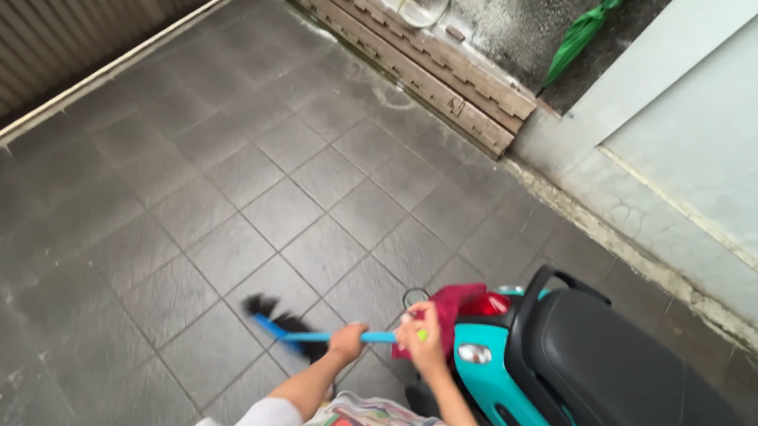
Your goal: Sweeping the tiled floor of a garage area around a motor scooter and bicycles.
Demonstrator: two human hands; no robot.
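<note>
**Broom held two-handed beside the scooter**

Low over the grey tiled floor (219,182), I see my left hand (348,339) and right hand (419,333) both wrapped around the blue broom (298,328), forearms reaching forward, bristles down on the tiles. A teal scooter (582,382) crowds my right hand. Open floor spreads left toward the corrugated shutter (42,24); a wooden pallet (427,59) leans at the far wall.

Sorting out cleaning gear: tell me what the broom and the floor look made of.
Broom: looks like plastic, going by its smooth bright blue handle and head, with dark, possibly synthetic bristles. Floor: grey square tiles, matte, likely stone or ceramic, given the visible grout lines.
</note>
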